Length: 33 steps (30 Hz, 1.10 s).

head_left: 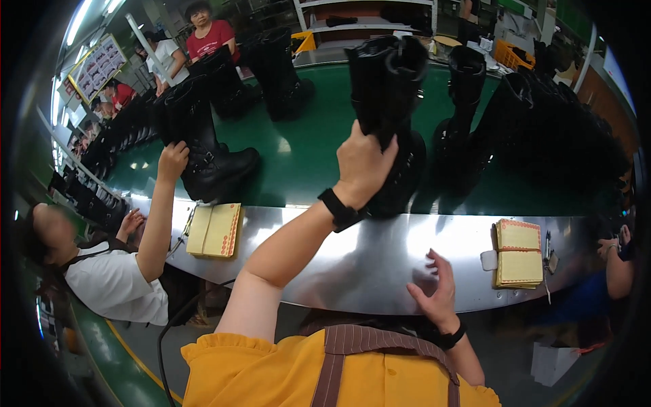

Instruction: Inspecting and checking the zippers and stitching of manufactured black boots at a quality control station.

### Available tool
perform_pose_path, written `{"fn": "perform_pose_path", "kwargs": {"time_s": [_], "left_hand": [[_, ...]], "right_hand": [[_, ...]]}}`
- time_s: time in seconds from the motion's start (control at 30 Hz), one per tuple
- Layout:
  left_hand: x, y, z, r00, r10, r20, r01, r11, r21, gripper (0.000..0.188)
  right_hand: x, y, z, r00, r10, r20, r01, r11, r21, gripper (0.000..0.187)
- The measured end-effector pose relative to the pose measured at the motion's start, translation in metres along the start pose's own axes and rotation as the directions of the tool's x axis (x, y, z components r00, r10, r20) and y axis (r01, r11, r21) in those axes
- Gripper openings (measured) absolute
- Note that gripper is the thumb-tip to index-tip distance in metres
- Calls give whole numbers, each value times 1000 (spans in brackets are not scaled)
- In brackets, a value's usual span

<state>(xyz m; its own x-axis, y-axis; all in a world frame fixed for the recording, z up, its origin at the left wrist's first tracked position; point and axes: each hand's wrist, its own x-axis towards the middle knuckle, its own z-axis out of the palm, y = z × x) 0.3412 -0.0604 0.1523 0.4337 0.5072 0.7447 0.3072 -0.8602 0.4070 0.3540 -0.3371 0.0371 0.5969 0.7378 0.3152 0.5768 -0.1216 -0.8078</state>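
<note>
Fingers [356,133] of the left hand [365,166] grip black boots [381,85] by the shaft, toward one o'clock from centre — some fingertips hidden. Toward four o'clock, the right hand [437,298] hangs near the metal ledge [359,271] — fingers loosely bent, thumb spread.

Left hand [363,163] has tall black boots [380,85] by the shafts, right hand [437,295] just hovering half-curled over the shiny counter [359,271].
</note>
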Motion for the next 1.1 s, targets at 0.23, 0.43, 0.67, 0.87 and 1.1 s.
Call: {"fn": "perform_pose_path", "kwargs": {"time_s": [0.23, 0.43, 0.67, 0.87, 1.1], "left_hand": [[-89, 68, -132, 934, 187, 303, -110, 961, -253, 71], [-112, 8, -139, 986, 106, 127, -73, 968, -242, 48], [-148, -28, -137, 954, 160, -253, -187, 979, -84, 84], [-175, -41, -136, 938, -109, -330, -10, 940, -341, 112], [-214, -53, -119, 891, -387, 237, 454, 755, -472, 94]], "right_hand": [[52, -79, 30, 962, -274, -14, 271, 943, 194, 87], [58, -40, 43, 968, -1, -250, 54, 978, 203, 27], [38, -11, -14, 800, -83, -595, 258, 941, 216, 26], [-18, 28, -28, 789, -28, -614, 126, 985, 118, 30], [-38, 8, -41, 533, -390, -751, 287, 918, -274, 33]]}}
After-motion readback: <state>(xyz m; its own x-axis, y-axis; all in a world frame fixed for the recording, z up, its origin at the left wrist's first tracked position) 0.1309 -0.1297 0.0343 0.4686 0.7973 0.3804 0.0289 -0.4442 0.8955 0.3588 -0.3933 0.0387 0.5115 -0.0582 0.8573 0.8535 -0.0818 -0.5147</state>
